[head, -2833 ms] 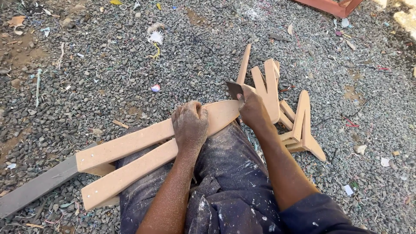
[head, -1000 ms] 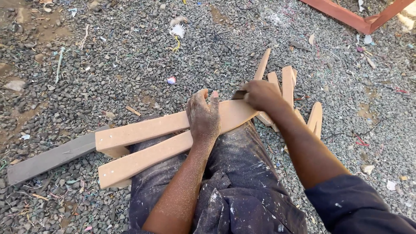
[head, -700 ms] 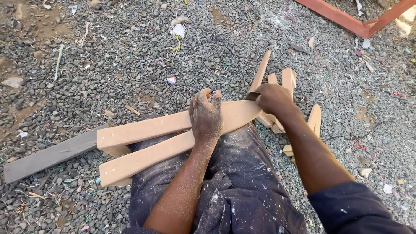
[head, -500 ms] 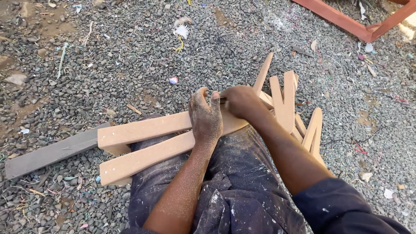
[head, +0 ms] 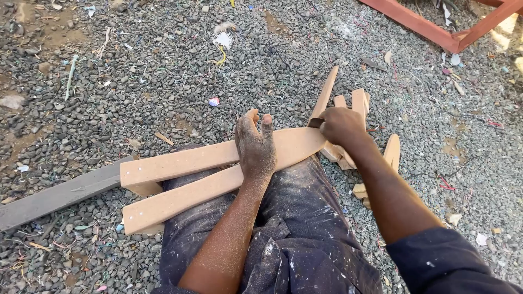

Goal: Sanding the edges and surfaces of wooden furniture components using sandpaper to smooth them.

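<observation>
Head view, near to far. Closest to the camera are the person's paint-spattered dark trousers (head: pixel 294 228), with both forearms reaching forward over the lap.

Across the thighs lies a shaped wooden piece (head: pixel 218 163): two long flat limbs that spread toward the person's left and join in a rounded tip on the right. Its left ends overhang the lap, above the gravel.

The left hand (head: pixel 256 147), dusted with sawdust, lies flat on the joined part with fingers extended, pressing down and gripping nothing.

The right hand (head: pixel 340 126) is closed around a small dark abrasive block or scraper (head: pixel 316 123), its exact kind not discernible, held against the rounded tip.

Just beyond the right hand, a pile of similar cut wooden pieces (head: pixel 357 117) rests on the gravel ground (head: pixel 163 71). A grey plank (head: pixel 60 193) lies to the left of the lap. Red-painted frame members (head: pixel 436 32) stand at the far right.

Hazards, as judged:
- The workpiece is secured only by palm pressure; a hard stroke could make it pivot or slide off the thighs.
- The tool works close to the left fingertips; a slip could abrade them.
- The overhanging ends could tip if downward pressure eases.
</observation>
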